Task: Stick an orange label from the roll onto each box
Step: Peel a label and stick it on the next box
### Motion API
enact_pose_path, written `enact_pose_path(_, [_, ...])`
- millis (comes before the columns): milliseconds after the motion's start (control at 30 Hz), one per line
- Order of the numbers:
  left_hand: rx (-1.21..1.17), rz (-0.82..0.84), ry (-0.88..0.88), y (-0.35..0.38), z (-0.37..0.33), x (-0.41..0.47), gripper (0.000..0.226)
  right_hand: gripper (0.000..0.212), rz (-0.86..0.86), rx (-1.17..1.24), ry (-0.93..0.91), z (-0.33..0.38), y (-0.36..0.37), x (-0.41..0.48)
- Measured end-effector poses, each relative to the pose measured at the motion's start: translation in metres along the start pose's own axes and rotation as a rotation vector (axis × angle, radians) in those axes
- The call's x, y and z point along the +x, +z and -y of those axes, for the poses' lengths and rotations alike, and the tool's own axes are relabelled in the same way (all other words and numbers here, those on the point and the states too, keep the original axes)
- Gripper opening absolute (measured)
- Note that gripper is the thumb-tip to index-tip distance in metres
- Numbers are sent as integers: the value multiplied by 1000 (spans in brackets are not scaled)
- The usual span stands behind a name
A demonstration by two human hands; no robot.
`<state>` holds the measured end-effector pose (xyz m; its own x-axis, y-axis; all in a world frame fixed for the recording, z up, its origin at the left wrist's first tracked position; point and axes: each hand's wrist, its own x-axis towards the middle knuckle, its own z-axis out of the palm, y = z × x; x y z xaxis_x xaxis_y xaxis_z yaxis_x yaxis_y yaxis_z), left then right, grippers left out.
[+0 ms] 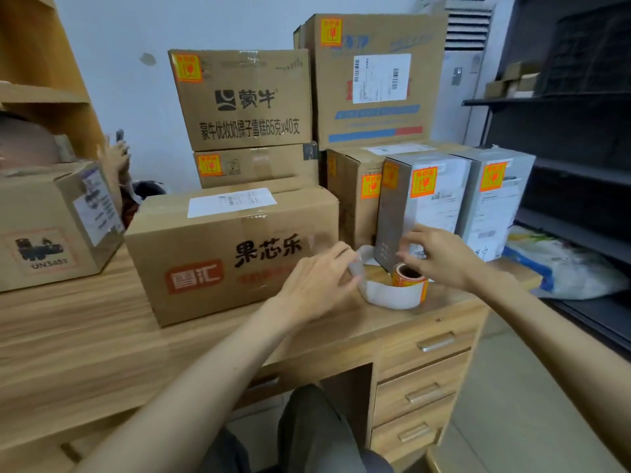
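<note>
The orange label roll (409, 279) stands on the wooden desk (85, 336) with a white backing strip (386, 295) looping out to the left. My left hand (317, 281) pinches the loose end of that strip. My right hand (440, 254) hovers just above and right of the roll, fingers curled toward it; whether they touch it I cannot tell. A large brown box with red print (222, 254) lies in front with no orange label visible on it. The stacked boxes behind (242, 100) and the grey boxes (426, 199) each carry an orange label.
A brown box with a UN3481 mark (51, 227) sits at the left. Desk drawers (423, 370) lie below the roll. Black shelving (563, 148) stands at the right with a white-blue bag (563, 268) on it. Another person's hand (117, 155) shows behind the left box.
</note>
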<state>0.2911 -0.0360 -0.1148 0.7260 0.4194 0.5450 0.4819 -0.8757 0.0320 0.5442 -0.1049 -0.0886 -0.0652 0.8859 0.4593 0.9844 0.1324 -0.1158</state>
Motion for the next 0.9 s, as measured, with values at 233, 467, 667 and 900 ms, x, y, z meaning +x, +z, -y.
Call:
enact_pose_path(233, [-243, 150, -83, 56, -48, 23, 31, 20, 201, 328, 239, -14, 1, -39])
enact_pose_path(467, [-493, 125, -242, 65, -35, 19, 25, 22, 168, 383, 252, -12, 20, -43])
enact_pose_path(667, [-539, 96, -331, 63, -14, 9, 20, 20, 113, 264, 196, -1, 29, -41])
enact_pose_path(900, [-540, 71, -282, 65, -6, -1, 12, 23, 8, 10, 228, 19, 46, -43])
